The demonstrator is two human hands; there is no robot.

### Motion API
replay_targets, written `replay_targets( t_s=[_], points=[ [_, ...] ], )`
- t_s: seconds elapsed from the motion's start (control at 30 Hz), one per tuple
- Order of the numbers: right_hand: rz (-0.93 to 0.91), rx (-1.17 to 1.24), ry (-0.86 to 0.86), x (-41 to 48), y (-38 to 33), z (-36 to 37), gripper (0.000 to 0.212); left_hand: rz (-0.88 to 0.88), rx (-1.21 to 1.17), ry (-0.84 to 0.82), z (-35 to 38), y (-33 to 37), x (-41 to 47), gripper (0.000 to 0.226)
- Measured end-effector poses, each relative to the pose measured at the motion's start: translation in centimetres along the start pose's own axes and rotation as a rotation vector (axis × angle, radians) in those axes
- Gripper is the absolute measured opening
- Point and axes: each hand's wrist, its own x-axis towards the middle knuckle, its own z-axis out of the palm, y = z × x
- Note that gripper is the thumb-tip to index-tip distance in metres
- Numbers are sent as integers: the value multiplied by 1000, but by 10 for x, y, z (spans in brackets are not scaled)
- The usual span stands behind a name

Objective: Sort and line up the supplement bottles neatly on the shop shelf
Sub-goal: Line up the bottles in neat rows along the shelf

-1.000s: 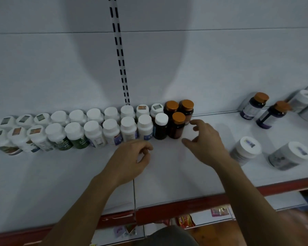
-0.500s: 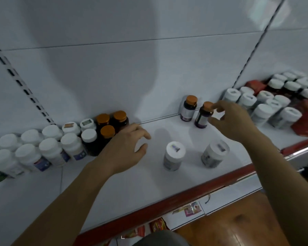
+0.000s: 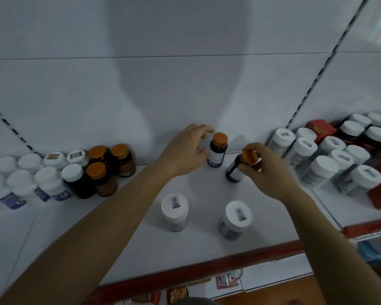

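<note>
White shelf board point(image 3: 119, 238) with a red front edge point(image 3: 185, 274) runs below a pale back panel point(image 3: 185, 84). On our left stands a double row of white-capped bottles point(image 3: 51, 183), ending in four amber bottles point(image 3: 101, 175) with orange caps. On our right, packed white-lidded jars point(image 3: 330, 159) sit beside red boxes point(image 3: 321, 128). Two loose white-lidded jars point(image 3: 174, 211) point(image 3: 235, 219) stand apart near the front edge, between us and the work.

At mid-shelf near the back panel are two dark, orange-capped bottles with pale labels. Our left hand point(image 3: 185, 150) curls round the upright dark bottle point(image 3: 217, 151), thumb against its side and fingers behind the cap. Just beside it, our right hand point(image 3: 268, 175) pinches the tilted dark bottle point(image 3: 234, 172) below its cap, which leans toward us.
</note>
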Motion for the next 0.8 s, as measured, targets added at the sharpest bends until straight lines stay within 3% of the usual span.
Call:
replay_targets(
  t_s=[0.17,0.3,0.53,0.8],
  points=[
    [62,177,147,-15,15,-6,36,74,237,-163,23,12,53,38],
    [30,297,168,-17,10,-15,32,63,155,-118,13,2,30,30],
    [-105,300,11,1,-42,-6,38,-75,173,69,-79,-18,-82,33],
    [-387,16,-236,51,-134,51,39,-150,182,146,-115,-51,-141,36]
  ],
)
